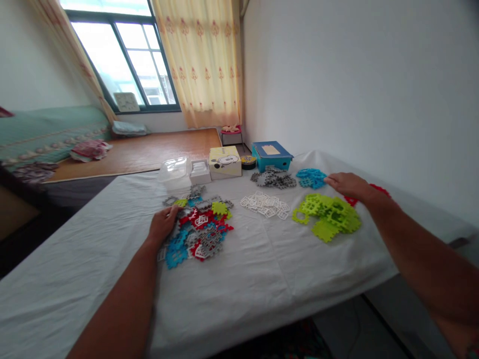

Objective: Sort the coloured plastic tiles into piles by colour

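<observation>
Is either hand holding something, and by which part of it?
It cannot be told. The left hand is at the left edge of the mixed pile, the right hand at the blue pieces.

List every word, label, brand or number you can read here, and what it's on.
No text is legible.
Pale label on the blue box: too blurred.
Yellow-and-white box: small dark marks, unreadable.
Round yellow-topped container: markings too small.
Square clock-like object by the window: unreadable.
</observation>
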A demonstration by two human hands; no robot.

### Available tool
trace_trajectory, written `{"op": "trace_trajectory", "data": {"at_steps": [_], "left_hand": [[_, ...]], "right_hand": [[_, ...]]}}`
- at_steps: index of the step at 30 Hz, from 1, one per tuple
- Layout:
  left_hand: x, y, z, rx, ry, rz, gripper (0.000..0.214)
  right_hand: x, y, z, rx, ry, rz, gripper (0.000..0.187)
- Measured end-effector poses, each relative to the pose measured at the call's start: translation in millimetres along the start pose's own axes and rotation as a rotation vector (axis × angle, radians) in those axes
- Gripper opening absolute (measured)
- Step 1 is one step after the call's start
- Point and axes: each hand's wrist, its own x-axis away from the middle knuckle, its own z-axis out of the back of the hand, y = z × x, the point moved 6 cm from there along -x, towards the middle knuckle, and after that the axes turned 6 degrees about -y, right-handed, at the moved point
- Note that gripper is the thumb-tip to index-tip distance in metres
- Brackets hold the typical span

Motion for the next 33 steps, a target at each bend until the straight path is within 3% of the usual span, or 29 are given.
{"op": "trace_trajectory", "data": {"at_steps": [3,6,8,11,15,20,23,25,28,33], "left_hand": [[2,2,-1.4,0.026,-0.006,-0.011,0.051],[3,1,-2.5,0.048,0.010,-0.020,0.052],[4,-1,-3.3,0.067,0.026,-0.033,0.052],[3,-4,-5.8,0.089,0.022,-0.038,0.053],[2,-6,-8.4,0.086,0.006,-0.032,0.052],[0,-4,-7.6,0.087,0.015,-0.063,0.052],[0,-3,-5.9,0.080,0.011,-0.054,0.051],[0,-4,-4.4,0.071,0.007,-0.045,0.051],[0,-4,-2.3,0.061,0.002,-0.031,0.051],[0,-3,-0.3,0.011,0.003,-0.031,0.050]], "right_hand": [[5,-100,-19,-0.083,-0.048,0.290,0.036],[24,-210,-60,-0.269,-0.213,0.611,0.031],[31,-267,-85,-0.279,-0.200,0.744,0.029],[22,-318,-117,-0.236,-0.147,0.780,0.041],[1,-340,-144,-0.186,-0.218,0.690,0.054],[10,-328,-126,-0.289,-0.176,0.739,0.046],[26,-300,-111,-0.421,-0.256,0.707,0.040],[34,-272,-98,-0.411,-0.239,0.664,0.040],[38,-210,-69,-0.336,-0.111,0.551,0.041],[34,-61,-22,-0.135,0.054,0.212,0.050]]}}
